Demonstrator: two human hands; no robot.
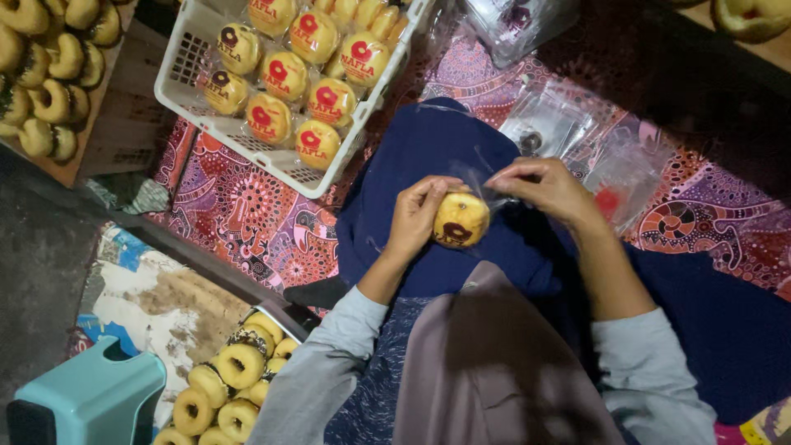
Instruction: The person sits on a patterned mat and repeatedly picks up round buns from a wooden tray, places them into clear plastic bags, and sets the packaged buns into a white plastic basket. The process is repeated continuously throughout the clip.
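At frame centre I see my left hand gripping a doughnut in a clear bag, fingers partly hiding it. My right hand pinches the bag's top closed; the film is hard to trace. Above, a white basket of bagged doughnuts is cut off. Lower left, a tray of bare doughnuts runs out of frame.

The single head-worn camera looks steeply down from above the person's lap, close to both hands. Beyond the fingers lies a white basket; nearer than them, at the lower edge, a tray of doughnuts.
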